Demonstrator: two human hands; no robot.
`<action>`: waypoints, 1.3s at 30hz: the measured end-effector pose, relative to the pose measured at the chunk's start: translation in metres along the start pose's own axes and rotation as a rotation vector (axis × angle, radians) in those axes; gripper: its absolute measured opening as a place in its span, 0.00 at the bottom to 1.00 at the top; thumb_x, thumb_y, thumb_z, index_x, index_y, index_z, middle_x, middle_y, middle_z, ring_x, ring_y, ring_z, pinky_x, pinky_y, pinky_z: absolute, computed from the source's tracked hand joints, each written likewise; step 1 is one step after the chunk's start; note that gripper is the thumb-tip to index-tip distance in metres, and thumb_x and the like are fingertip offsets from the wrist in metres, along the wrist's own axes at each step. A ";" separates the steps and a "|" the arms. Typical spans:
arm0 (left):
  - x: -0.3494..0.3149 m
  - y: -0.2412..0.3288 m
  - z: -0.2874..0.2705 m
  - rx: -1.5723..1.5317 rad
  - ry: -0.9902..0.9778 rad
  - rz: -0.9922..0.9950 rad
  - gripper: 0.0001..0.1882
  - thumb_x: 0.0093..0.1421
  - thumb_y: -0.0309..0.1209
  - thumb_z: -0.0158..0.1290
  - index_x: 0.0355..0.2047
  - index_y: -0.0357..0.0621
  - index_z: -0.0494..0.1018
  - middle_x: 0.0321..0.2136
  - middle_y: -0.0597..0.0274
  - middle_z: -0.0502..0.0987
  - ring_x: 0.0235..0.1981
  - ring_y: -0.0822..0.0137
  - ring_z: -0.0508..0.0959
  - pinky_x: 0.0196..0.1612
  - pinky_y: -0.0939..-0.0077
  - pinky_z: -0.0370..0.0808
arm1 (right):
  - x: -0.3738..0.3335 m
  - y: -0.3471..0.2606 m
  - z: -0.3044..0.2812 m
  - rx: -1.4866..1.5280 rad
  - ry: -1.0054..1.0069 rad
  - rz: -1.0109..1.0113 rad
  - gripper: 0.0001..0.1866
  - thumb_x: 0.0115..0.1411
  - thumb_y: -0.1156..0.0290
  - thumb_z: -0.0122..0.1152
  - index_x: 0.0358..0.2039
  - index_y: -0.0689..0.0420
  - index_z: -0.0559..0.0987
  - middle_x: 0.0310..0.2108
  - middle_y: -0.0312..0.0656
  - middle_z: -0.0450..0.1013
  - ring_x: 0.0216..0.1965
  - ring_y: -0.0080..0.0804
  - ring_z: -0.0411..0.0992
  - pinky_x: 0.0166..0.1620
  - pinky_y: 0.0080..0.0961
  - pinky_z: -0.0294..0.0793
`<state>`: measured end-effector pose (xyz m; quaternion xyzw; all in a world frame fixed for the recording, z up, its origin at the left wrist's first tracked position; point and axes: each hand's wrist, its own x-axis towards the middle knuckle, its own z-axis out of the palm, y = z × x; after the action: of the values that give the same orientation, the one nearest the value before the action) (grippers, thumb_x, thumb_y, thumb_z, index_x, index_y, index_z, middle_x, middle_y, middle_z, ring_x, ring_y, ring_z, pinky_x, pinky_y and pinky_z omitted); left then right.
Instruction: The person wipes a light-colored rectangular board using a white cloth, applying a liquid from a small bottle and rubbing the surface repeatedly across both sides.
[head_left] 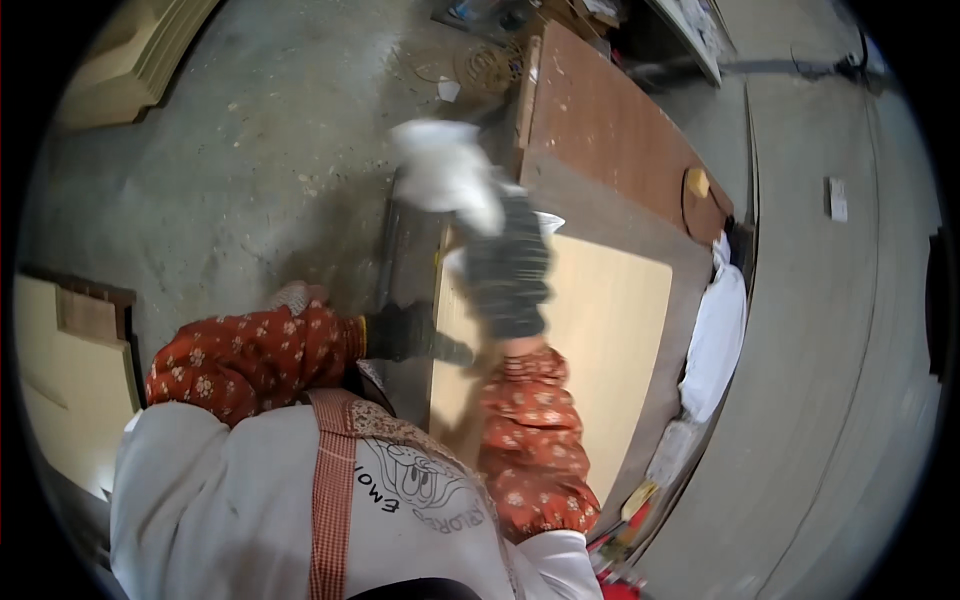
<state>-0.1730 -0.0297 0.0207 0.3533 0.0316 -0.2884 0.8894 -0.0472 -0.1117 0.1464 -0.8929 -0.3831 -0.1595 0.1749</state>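
Note:
A pale wood panel (pixel 615 330) with a rounded corner lies on a grey-brown worktable in front of me. My right hand (pixel 505 265), in a dark striped glove, is over the panel's far left part and smeared by motion. It grips a white cloth (pixel 445 170), which hangs out past the panel's far left corner. My left hand (pixel 410 335), also in a dark glove, reaches over the panel's left edge, its fingers stretched out onto the surface. Both forearms wear red flowered sleeves.
A brown board (pixel 620 120) leads away at the far side, with a small yellow block (pixel 697 181) on it. A white bundle (pixel 715 330) lies along the table's right edge. Stacked panels (pixel 120 65) stand far left, more panels (pixel 75 385) near left. Cord (pixel 490 68) lies on the floor.

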 end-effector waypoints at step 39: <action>0.055 0.057 0.064 1.083 -0.513 0.583 0.12 0.63 0.24 0.52 0.48 0.41 0.72 0.56 0.56 0.70 0.56 0.64 0.70 0.57 0.62 0.72 | -0.593 -0.369 -0.142 -0.856 0.040 1.521 0.33 0.46 0.79 0.57 0.57 0.47 0.72 0.56 0.45 0.67 0.57 0.48 0.66 0.59 0.40 0.67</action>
<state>-0.1068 -0.0645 0.0887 0.6644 -0.4271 -0.0862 0.6072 -0.7308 -0.3080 0.0946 -0.8924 0.4129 -0.1453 -0.1100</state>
